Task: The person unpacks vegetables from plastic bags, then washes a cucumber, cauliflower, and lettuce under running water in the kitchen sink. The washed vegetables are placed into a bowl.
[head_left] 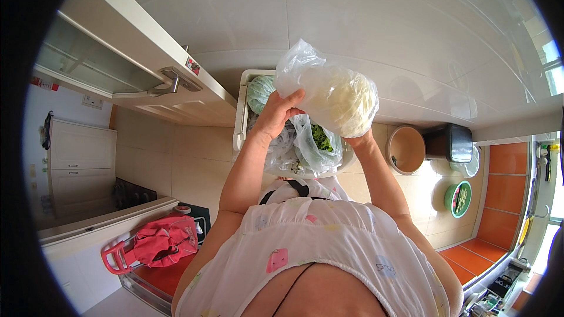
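A pale, rounded vegetable in a clear plastic bag [348, 101], possibly a cabbage or cauliflower, is raised between my hands. My left hand [282, 112] pinches the gathered part of the bag. Beneath its right end, my right hand [360, 138] supports the bag, its fingers mostly hidden. Below them stands a white plastic basket [240, 116]. It holds a wrapped green cabbage [260, 92] at the back left, leafy greens [320, 138] in a plastic bag, and other crumpled clear bags [280, 145].
A white door [207, 92] stands at the left of the basket. To the right are a tan bucket [406, 149], a black bin [456, 143] and a green basin [458, 199] with cut pieces. A red shopping trolley bag [165, 240] lies lower left. A tiled wall [352, 22] rises beyond.
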A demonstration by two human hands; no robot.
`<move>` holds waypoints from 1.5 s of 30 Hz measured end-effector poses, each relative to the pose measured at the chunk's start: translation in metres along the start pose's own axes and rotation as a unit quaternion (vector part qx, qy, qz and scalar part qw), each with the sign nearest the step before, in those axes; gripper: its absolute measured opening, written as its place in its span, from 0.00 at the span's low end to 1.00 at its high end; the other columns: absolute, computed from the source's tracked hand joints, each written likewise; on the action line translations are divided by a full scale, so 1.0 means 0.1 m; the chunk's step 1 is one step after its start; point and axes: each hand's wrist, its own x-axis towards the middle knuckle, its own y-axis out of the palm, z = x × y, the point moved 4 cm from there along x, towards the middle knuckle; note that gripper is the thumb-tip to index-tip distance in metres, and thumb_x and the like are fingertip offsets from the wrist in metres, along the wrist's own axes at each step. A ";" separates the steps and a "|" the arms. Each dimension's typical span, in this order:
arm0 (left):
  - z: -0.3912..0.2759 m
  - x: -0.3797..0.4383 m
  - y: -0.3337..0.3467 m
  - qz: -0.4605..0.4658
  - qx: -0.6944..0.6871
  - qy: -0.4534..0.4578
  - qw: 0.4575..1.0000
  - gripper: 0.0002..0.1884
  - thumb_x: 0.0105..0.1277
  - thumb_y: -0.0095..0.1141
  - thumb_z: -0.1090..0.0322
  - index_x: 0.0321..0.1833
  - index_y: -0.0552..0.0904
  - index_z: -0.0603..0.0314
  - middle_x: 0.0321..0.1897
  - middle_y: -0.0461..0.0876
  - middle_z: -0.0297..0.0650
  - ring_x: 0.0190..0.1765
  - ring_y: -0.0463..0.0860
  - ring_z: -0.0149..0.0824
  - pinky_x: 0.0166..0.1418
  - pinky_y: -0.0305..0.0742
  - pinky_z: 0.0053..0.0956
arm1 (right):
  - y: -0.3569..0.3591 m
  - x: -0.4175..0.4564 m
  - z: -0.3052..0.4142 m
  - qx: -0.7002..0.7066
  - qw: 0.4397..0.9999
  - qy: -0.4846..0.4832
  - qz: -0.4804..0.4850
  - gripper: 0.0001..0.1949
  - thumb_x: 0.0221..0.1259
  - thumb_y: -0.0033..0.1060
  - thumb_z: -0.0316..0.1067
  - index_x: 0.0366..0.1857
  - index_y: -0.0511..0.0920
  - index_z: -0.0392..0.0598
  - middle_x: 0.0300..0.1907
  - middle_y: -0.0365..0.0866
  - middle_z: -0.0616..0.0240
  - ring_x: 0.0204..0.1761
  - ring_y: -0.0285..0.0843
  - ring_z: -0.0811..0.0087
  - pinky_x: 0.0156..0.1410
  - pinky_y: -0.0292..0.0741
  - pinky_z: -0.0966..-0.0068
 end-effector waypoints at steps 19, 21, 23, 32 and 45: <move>0.18 0.13 -0.10 -0.037 0.002 0.058 0.998 0.32 0.59 0.69 0.63 0.65 0.70 0.66 0.59 0.76 0.41 0.57 0.77 0.35 0.60 0.74 0.30 | -0.18 -0.10 -0.06 -0.223 0.974 -0.033 -0.027 0.23 0.73 0.46 0.43 0.69 0.63 0.50 0.66 0.70 0.62 0.63 0.73 0.64 0.64 0.76 0.60; 0.10 0.10 -0.04 -0.059 0.041 0.148 0.986 0.33 0.59 0.69 0.64 0.65 0.70 0.66 0.59 0.75 0.40 0.58 0.77 0.35 0.60 0.74 0.30 | -0.11 -0.06 -0.12 0.141 0.985 0.098 -0.006 0.24 0.73 0.46 0.44 0.69 0.63 0.50 0.66 0.70 0.61 0.63 0.73 0.63 0.63 0.76 0.60; 0.14 0.14 -0.06 -0.007 0.072 0.104 0.992 0.35 0.58 0.69 0.65 0.67 0.68 0.65 0.61 0.75 0.40 0.60 0.76 0.35 0.62 0.72 0.31 | -0.06 -0.05 -0.17 0.131 0.984 0.113 -0.037 0.23 0.73 0.46 0.46 0.67 0.66 0.50 0.65 0.71 0.61 0.62 0.74 0.63 0.62 0.78 0.61; 0.17 0.05 0.15 0.043 0.148 0.157 0.975 0.31 0.59 0.68 0.60 0.62 0.72 0.67 0.56 0.76 0.40 0.59 0.75 0.34 0.63 0.70 0.30 | 0.08 0.07 -0.35 0.343 0.893 0.278 -0.086 0.23 0.71 0.49 0.44 0.63 0.68 0.40 0.54 0.72 0.45 0.52 0.74 0.50 0.50 0.85 0.71; 0.55 0.58 -0.34 -0.136 0.141 0.095 0.976 0.14 0.67 0.54 0.70 0.53 0.77 0.67 0.44 0.83 0.39 0.44 0.82 0.30 0.46 0.76 0.26 | -0.76 -0.16 -0.06 -0.639 0.691 0.208 -0.268 0.40 0.58 0.55 0.69 0.61 0.70 0.41 0.48 0.81 0.43 0.45 0.83 0.54 0.50 0.80 0.62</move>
